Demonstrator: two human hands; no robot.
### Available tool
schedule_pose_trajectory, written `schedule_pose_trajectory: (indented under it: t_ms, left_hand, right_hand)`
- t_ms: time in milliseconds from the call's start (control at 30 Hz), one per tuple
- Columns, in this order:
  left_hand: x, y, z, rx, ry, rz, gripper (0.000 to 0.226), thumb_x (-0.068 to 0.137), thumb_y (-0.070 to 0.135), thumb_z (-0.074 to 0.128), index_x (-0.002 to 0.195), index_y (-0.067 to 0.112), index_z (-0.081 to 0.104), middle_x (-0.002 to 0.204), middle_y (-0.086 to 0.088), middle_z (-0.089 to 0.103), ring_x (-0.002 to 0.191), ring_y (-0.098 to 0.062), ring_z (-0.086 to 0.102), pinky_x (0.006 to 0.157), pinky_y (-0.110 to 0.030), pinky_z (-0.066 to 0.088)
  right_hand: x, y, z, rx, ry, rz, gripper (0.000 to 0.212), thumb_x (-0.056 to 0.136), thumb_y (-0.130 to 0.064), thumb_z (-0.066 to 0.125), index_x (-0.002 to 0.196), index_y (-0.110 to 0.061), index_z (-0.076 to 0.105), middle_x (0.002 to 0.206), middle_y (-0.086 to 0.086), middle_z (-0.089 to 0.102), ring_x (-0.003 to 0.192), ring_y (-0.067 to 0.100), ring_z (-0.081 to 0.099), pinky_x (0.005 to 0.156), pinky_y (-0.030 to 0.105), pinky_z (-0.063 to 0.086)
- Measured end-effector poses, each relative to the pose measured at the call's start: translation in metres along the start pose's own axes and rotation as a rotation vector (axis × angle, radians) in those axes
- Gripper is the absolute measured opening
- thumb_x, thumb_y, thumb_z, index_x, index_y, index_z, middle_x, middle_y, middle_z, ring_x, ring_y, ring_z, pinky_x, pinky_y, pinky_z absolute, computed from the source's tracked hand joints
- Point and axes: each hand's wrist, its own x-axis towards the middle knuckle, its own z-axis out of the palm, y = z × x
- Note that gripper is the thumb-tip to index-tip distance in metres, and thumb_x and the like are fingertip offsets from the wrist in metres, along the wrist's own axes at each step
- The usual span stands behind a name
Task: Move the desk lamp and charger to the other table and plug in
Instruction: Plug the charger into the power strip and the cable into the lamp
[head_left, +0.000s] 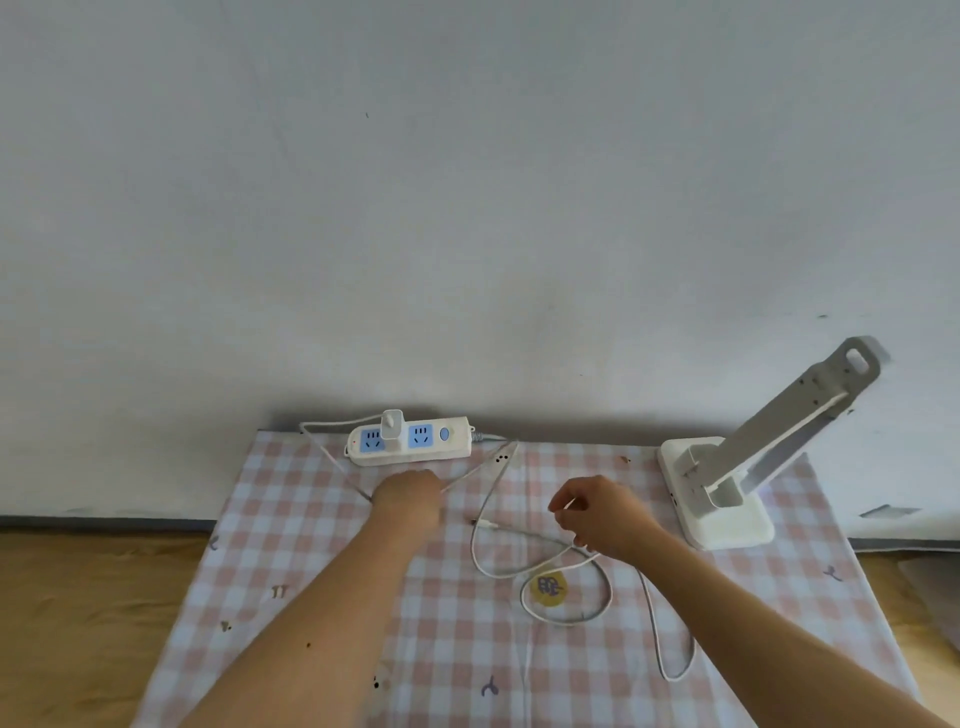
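Pink-checked surface (291, 519) against a white wall (467, 208), wooden floor (78, 597) lower left. Charger (392, 423) sits in the power strip (452, 449) at centre, desk lamp (727, 509) right; left hand (408, 499) and right hand (602, 514) each grip white cable (566, 619)

Pink-and-white checked cloth (311, 545) is covering the bench, with small dark printed motifs dotting it. A round yellow patch (549, 590) with dark marks is sitting on the cloth, right of centre. A plain pale wall (467, 208) is filling the upper view. A dark baseboard (104, 521) is running along its foot. Wooden floor (78, 623) is showing on both sides.
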Motion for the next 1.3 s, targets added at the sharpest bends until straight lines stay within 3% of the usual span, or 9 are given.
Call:
schedule_pose_trajectory:
  t_ms: [233,433,533,667,733,900,1067,1233,1300]
  left_hand:
    - [0.005,0.021,-0.013,-1.379,-0.064,-0.028,0.021,0.094,0.012,0.050,0.083,0.011,0.068,0.067,-0.003,0.060,0.057,-0.012,0.053,0.053,-0.020,0.042]
    - [0.007,0.029,-0.027,-1.357,0.020,0.102,0.021,0.094,0.006,0.049,0.086,0.018,0.065,0.072,0.000,0.059,0.062,-0.010,0.051,0.055,-0.019,0.039]
    - [0.008,0.031,-0.041,-1.444,0.005,0.186,0.022,0.095,0.007,0.048,0.083,0.020,0.061,0.086,0.002,0.064,0.083,-0.013,0.058,0.068,-0.018,0.043]
    - [0.004,0.041,-0.056,-1.614,-0.263,0.365,0.020,0.098,0.028,0.048,0.094,0.011,0.057,0.088,-0.008,0.068,0.096,-0.027,0.061,0.101,-0.037,0.041]
    - [0.001,0.041,-0.059,-1.490,-0.301,0.429,0.036,0.092,0.044,0.055,0.099,0.010,0.057,0.073,-0.005,0.069,0.083,-0.023,0.067,0.098,-0.040,0.044]
    - [-0.004,0.020,-0.062,-1.074,-0.143,0.366,0.020,0.091,0.027,0.061,0.090,0.008,0.063,0.057,0.001,0.059,0.052,-0.008,0.059,0.063,-0.023,0.050]
    - [-0.007,-0.006,-0.070,-1.257,-0.132,0.270,0.030,0.099,0.026,0.047,0.082,0.007,0.062,0.057,-0.003,0.050,0.045,-0.013,0.052,0.064,-0.033,0.057]
    - [-0.012,-0.009,-0.081,-1.379,-0.049,0.273,0.030,0.100,0.025,0.044,0.080,0.009,0.060,0.058,-0.003,0.044,0.037,-0.009,0.034,0.045,-0.025,0.049]
    - [-0.014,-0.007,-0.089,-1.386,-0.030,0.309,0.030,0.100,0.028,0.044,0.080,0.012,0.060,0.058,-0.002,0.045,0.038,-0.009,0.027,0.040,-0.021,0.037]
  right_hand:
    - [0.009,-0.010,0.010,0.249,-0.008,-0.024,0.014,0.084,-0.019,0.069,0.098,-0.017,0.069,0.083,0.002,0.073,0.064,0.018,0.069,0.066,0.029,0.059]
    - [0.014,-0.036,-0.014,0.927,0.240,0.104,0.011,0.084,-0.018,0.068,0.077,-0.009,0.067,0.064,0.011,0.067,0.044,0.017,0.059,0.045,0.027,0.053]
    - [0.014,-0.042,-0.034,0.998,0.415,0.115,0.009,0.087,-0.016,0.063,0.084,-0.008,0.066,0.060,0.011,0.067,0.044,0.018,0.062,0.045,0.026,0.052]
    - [0.012,-0.064,-0.050,0.932,0.371,0.015,0.006,0.088,-0.013,0.063,0.089,-0.008,0.066,0.056,0.008,0.070,0.048,0.021,0.067,0.047,0.026,0.054]
    - [0.012,-0.071,-0.055,0.933,0.383,0.007,0.006,0.088,-0.013,0.063,0.088,-0.008,0.067,0.057,0.006,0.071,0.049,0.018,0.068,0.046,0.023,0.053]
    - [0.014,-0.058,-0.066,1.099,0.466,0.104,0.009,0.088,-0.009,0.063,0.093,-0.004,0.068,0.063,0.010,0.070,0.047,0.015,0.067,0.046,0.023,0.054]
    - [0.012,-0.037,-0.058,0.982,0.259,0.104,0.028,0.085,-0.027,0.070,0.099,-0.003,0.068,0.073,0.012,0.070,0.052,0.017,0.066,0.050,0.026,0.055]
    - [0.000,-0.030,-0.014,0.111,-0.162,0.016,0.035,0.073,-0.038,0.080,0.101,-0.025,0.063,0.091,0.002,0.069,0.056,0.010,0.059,0.045,0.020,0.047]
    - [0.000,-0.029,0.003,-0.117,-0.236,0.035,0.031,0.076,-0.030,0.078,0.103,-0.018,0.068,0.090,0.002,0.072,0.060,0.010,0.062,0.054,0.021,0.052]
